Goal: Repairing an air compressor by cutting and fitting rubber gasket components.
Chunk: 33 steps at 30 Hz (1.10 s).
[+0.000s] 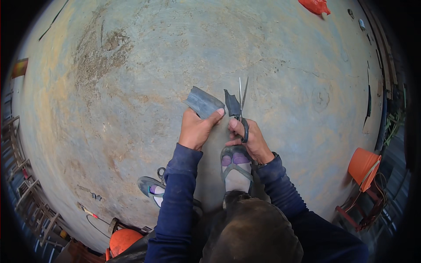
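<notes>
My left hand (198, 128) is closed on a grey, curved piece of rubber-like sheet (202, 102), thumb on top near its right corner. In my right hand (253, 139) is a pair of scissors (244, 127) with dark handles, their thin blades pointing away from me and slightly apart. A smaller dark scrap (232, 104) with a jagged far end stands just left of the blades, its lower end by my right thumb. A narrow gap shows between the scrap and the larger piece. Whether my right fingers also grip the scrap is unclear.
Below my hands are my sandalled feet, the right sandal (237, 171) close under my right hand. An orange bucket (363, 165) stands at the right by a dark red stool (360, 210). A red plastic bag (315, 6) lies far off on the stained concrete floor (153, 52).
</notes>
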Motion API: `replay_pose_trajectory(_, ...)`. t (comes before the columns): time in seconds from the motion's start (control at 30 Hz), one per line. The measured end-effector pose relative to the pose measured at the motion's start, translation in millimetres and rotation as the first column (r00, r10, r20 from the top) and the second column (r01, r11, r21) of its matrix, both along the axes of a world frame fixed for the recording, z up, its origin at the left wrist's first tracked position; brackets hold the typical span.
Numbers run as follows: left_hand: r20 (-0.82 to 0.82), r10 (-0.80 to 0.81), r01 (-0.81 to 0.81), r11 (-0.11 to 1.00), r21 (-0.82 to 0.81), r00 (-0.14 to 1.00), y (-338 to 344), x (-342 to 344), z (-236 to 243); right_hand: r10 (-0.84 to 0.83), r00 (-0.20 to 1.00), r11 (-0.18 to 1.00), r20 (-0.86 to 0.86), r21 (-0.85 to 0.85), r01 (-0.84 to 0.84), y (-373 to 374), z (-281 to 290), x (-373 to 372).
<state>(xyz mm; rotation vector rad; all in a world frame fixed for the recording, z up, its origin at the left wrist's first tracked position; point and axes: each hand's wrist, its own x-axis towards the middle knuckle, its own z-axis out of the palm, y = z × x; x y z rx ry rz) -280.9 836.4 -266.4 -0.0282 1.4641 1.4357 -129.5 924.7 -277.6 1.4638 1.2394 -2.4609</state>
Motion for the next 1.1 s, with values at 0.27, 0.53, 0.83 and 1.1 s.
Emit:
replay_pose_trajectory(0.27, -0.110, -0.061, 0.053, 0.996, -0.074, 0.992, -2, -19, 2, 0.394, 0.912, 0.832, 0.112, 0.378, -0.406, -15, -10, 6)
replay_pose_trajectory(0.53, -0.203, -0.139, 0.127, 0.990, -0.067, 0.969, -3, -12, 1, 0.364, 0.927, 0.897, 0.087, 0.235, -0.374, -13, 0, 0)
replay_pose_trajectory(0.83, -0.212, -0.173, 0.163, 0.984, -0.065, 0.962, -6, -16, 5, 0.331, 0.944, 0.937, 0.005, 0.113, -0.329, -7, 7, -4)
replay_pose_trajectory(1.1, -0.207, -0.228, 0.218, 0.974, -0.069, 0.951, -7, -20, 8, 0.468, 0.884, 0.883, 0.011, 0.039, -0.468, 1, 6, 1)
